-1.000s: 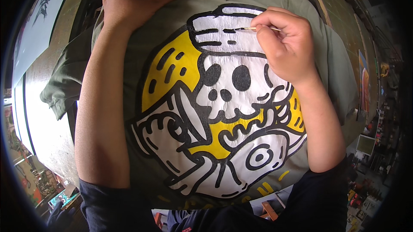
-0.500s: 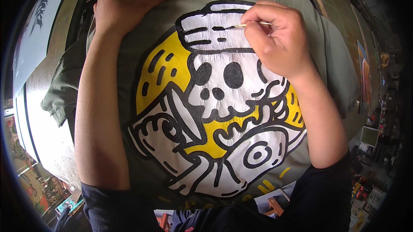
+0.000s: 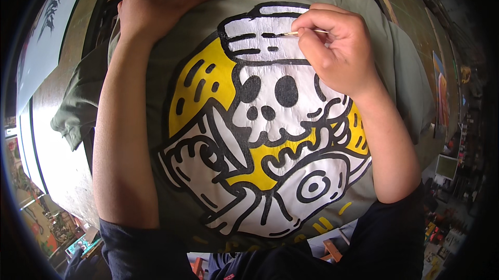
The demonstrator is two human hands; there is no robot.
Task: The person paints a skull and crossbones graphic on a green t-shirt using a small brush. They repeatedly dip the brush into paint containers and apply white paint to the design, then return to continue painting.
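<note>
The green shirt (image 3: 400, 67) lies spread over the table (image 3: 413, 25) in the middle of the view, its collar at twelve o'clock and a sleeve drooping at nine. On it sits a large painted picture: a white skull (image 3: 266, 94) near the centre, a white cap (image 3: 286, 46) above it at twelve, and a yellow patch (image 3: 223, 69) towards ten, all bounded by thick black lines.

The right hand (image 3: 338, 46), at one o'clock, pinches a thin brush (image 3: 291, 33) between thumb and fingers, with the dark tip pointing to nine. The tip appears to touch the three o'clock end of a short black dash (image 3: 266, 35) on the cap. The left hand (image 3: 150, 7), up at eleven, is spread on the cloth with the thumb stretched towards two (some of its fingertips are hard to make out), and it seems to steady the shirt.

The step in hand looks like filling in or sharpening the small black dashes on the cap. The next move probably calls for a light, short stroke along that dash, with the cloth kept flat and the knuckles off any wet paint.
</note>
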